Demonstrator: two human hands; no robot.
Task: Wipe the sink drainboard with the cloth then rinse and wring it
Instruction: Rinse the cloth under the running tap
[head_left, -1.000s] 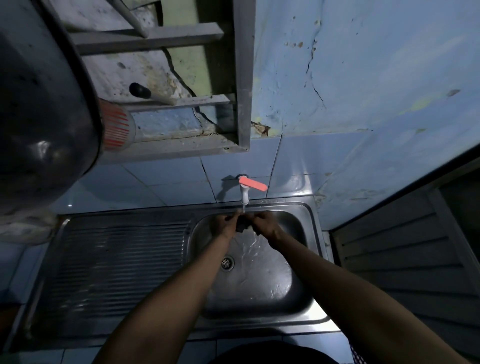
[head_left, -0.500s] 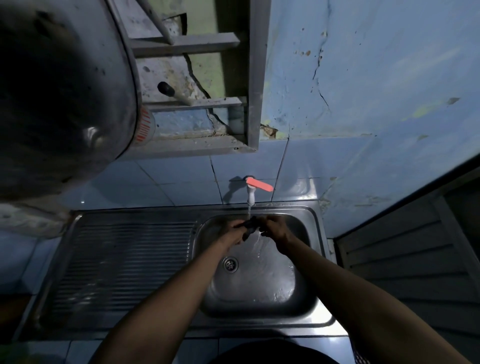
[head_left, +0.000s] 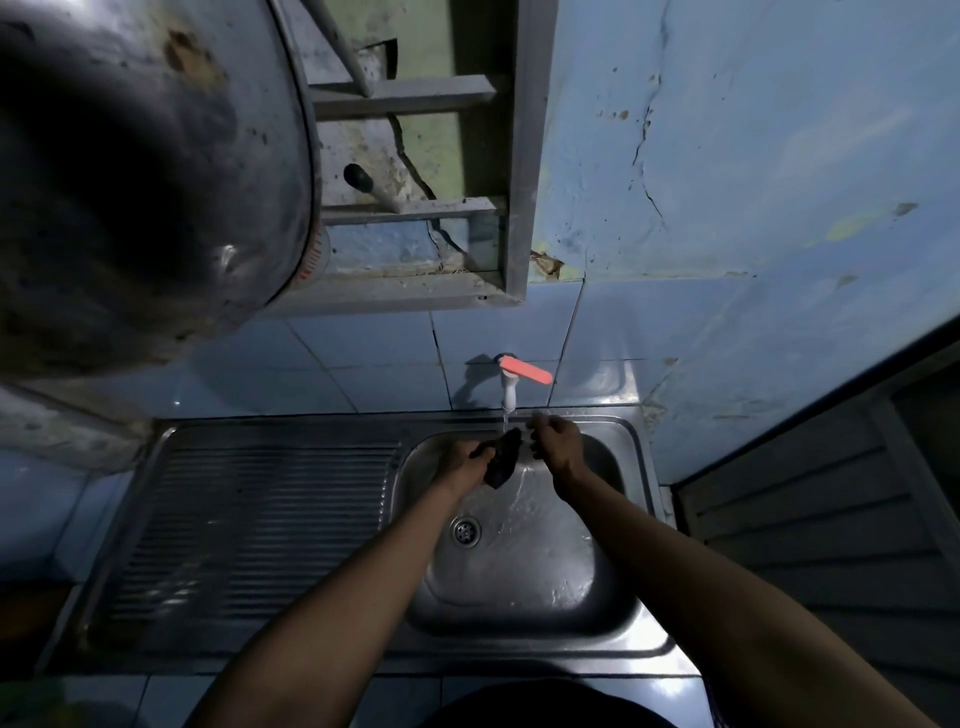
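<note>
One cloth (head_left: 501, 457), dark and bunched, is held over the far end of the basin (head_left: 524, 582), directly below the tap (head_left: 509, 389). A thin stream of water runs from the spout onto the top of the cloth.

Two hands are in view. The left hand (head_left: 465, 462) has its grip closed on the cloth's left side. The right hand (head_left: 558, 441) sits just right of the cloth with fingers curled; whether its grip touches the cloth cannot be told, as the contact point is dark and small. Both forearms reach in from the near edge.

One sink unit, steel: one basin on the right, one ribbed drainboard (head_left: 249, 525) on the left. One drain (head_left: 465, 530) sits in the basin floor, nearer than the hands. The basin floor shows wet sheen and splashes.

One tap, white body with one red lever (head_left: 525, 371), is fixed to the tiled wall (head_left: 363, 364) behind the basin. The lever points right.

Above the tiles, one metal rack (head_left: 514, 156) is mounted on cracked blue plaster. One large dark pot (head_left: 130, 182) fills the upper left. One black-tipped handle (head_left: 358, 177) shows inside the rack.
</note>
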